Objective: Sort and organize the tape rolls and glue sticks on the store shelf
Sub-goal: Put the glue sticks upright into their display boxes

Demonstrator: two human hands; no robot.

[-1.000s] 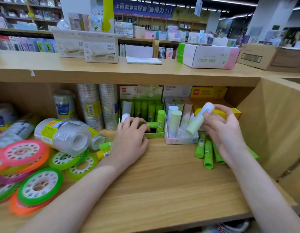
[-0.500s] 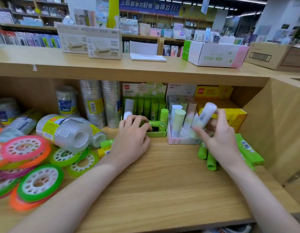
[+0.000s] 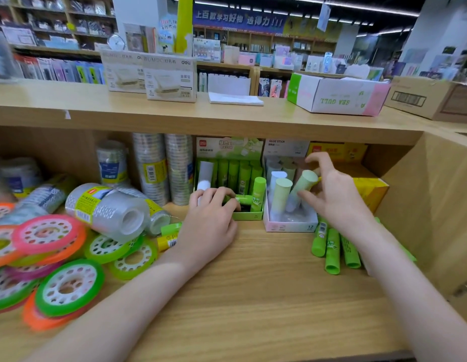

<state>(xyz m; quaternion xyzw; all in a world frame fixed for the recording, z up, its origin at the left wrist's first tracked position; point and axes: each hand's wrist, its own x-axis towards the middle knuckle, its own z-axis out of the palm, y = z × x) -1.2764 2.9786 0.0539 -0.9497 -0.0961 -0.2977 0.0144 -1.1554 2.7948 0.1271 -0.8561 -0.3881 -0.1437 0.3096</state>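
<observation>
My right hand (image 3: 337,197) has dropped the pastel glue stick (image 3: 301,189) into the pink box (image 3: 290,226), fingers now spread; leaning, it may topple. Left hand (image 3: 211,218) grips the green box (image 3: 246,216).

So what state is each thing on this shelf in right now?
Pastel glue stick: tilted in the white box, right hand's fingertips on it.
White box: open, part filled.
Green box: open, sticks upright, one lying flat.
Loose green glue sticks: lying on the shelf.
Clear tape pack: on its side.
Left hand: fingers curled over the green box's front.
Right hand: fingers spread.
</observation>
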